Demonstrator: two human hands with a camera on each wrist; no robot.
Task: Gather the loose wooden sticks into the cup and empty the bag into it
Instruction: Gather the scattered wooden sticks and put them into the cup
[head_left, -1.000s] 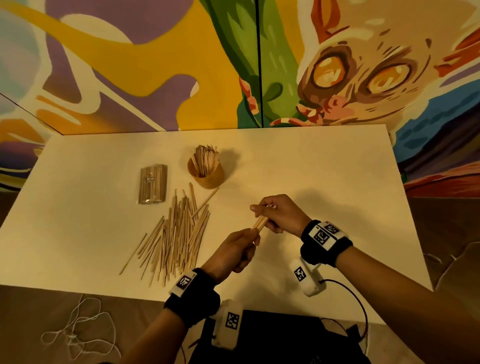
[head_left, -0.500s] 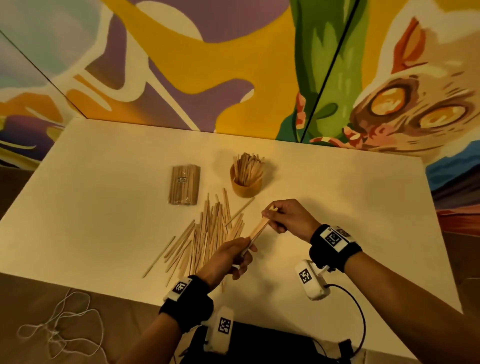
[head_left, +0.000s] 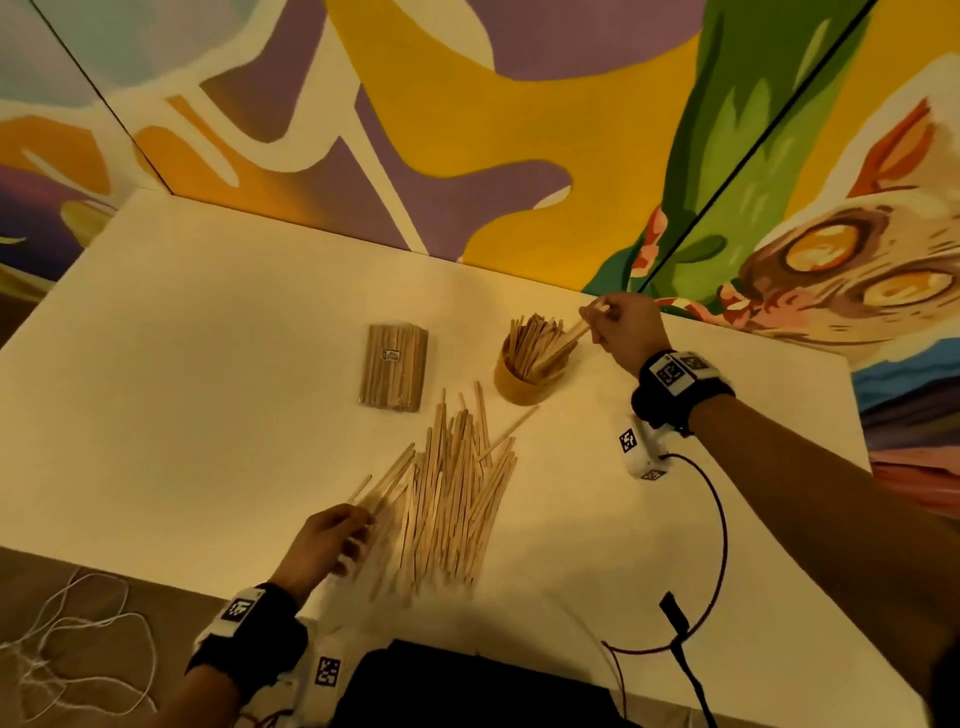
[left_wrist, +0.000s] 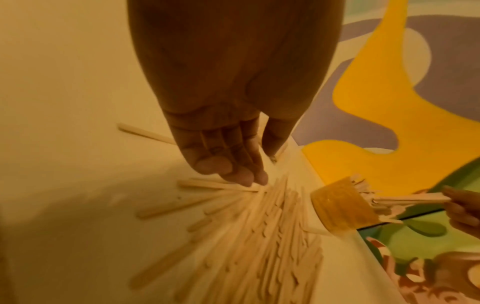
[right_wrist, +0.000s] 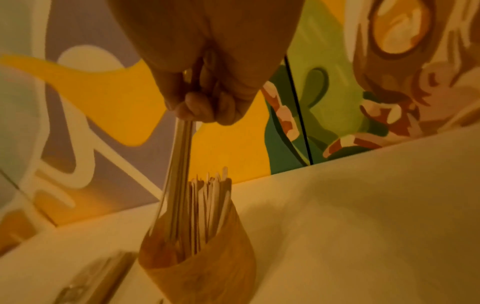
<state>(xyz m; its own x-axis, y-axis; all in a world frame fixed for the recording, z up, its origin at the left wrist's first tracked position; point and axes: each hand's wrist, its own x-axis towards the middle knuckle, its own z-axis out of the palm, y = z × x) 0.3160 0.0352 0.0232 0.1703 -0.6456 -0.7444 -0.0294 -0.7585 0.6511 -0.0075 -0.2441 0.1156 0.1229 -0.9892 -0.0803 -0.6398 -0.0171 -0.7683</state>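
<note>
Head view: right hand (head_left: 621, 325), upper right of centre, pinches a few thin pale sticks (head_left: 574, 335), slanting down-left, lower ends inside the round tan cup (head_left: 519, 387). Left hand (head_left: 324, 543), lower centre, fingers loosely extended, touching the near ends of the loose stick pile (head_left: 452, 493), which fans toward the cup. Sealed bag (head_left: 393, 366) lies flat left of the cup, long axis running up-frame.

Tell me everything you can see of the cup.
The cup is a small round orange-brown container, its material unclear, standing upright on the white table beyond the loose pile of sticks and right of the sealed bag. It is packed with wooden sticks that fan above its rim. The right hand is lowering a small bunch into it, without touching the cup itself.
</note>
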